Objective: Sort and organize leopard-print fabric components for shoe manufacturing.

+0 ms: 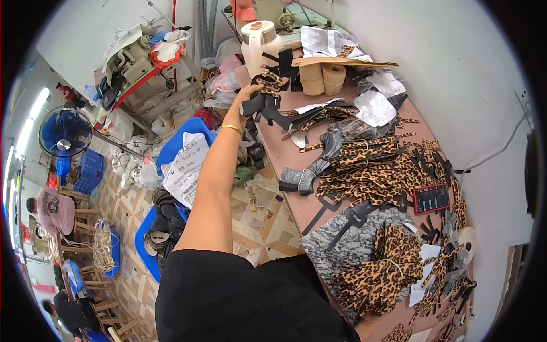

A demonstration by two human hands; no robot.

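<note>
My left hand (248, 98) reaches out to the far end of the brown worktable (296, 165), a gold bangle on its wrist. It is shut on a bundle of black and leopard-print cut pieces (268, 94), held just above the table's left edge. Beyond the bundle stand a white jug with an orange lid (259, 45) and rolls of tan tape (322, 77). Only a bit of my right forearm (367, 328) shows at the lower edge, and the hand is hidden behind a stack of leopard-print pieces (379, 273).
Tied bundles of leopard-print strips (376, 171), grey pieces (302, 176), plastic bags (376, 108) and a small black device with a lit display (431, 198) cover the table. Left of it are blue bins (171, 154), papers, a sewing machine (134, 60), a blue fan (64, 132) and seated people (54, 211).
</note>
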